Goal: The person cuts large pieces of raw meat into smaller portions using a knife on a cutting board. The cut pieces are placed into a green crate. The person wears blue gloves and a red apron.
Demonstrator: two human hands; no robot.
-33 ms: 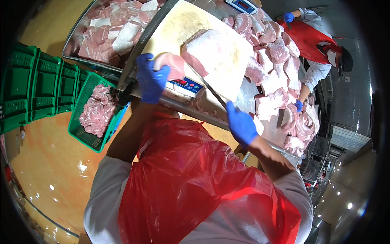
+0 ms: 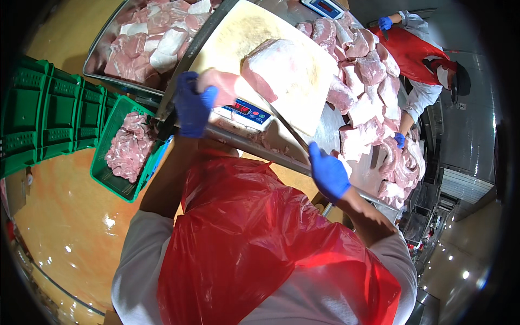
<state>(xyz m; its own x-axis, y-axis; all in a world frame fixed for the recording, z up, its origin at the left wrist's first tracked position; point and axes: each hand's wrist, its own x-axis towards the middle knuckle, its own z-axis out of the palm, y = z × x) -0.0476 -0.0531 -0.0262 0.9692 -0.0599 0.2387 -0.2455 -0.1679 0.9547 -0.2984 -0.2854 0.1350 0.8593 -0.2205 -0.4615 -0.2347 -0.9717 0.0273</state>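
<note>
In my blue-gloved left hand (image 2: 195, 105) is a small piece of pink raw meat (image 2: 219, 86), gripped at its left end just above the near left edge of the board. My right hand (image 2: 329, 170), gloved in blue too, is closed round the handle of a long knife (image 2: 290, 130). Its blade points up and left, with the tip by a large raw meat chunk (image 2: 279, 65). That chunk lies on a pale cutting board (image 2: 233, 32). A scale display (image 2: 244, 111) shows at the board's near edge, beneath the held piece.
Left of the board, a metal bin (image 2: 100, 59) holds meat pieces. A green basket (image 2: 100, 168) of trimmings sits below it, beside stacked green crates (image 2: 54, 114). Many meat chunks (image 2: 368, 70) cover the table's right side. A co-worker in a red apron (image 2: 406, 51) reaches in there.
My left hand has shifted a little left, carrying the meat piece along. My right hand, with the knife, has moved slightly right and toward me. The large chunk stays put.
</note>
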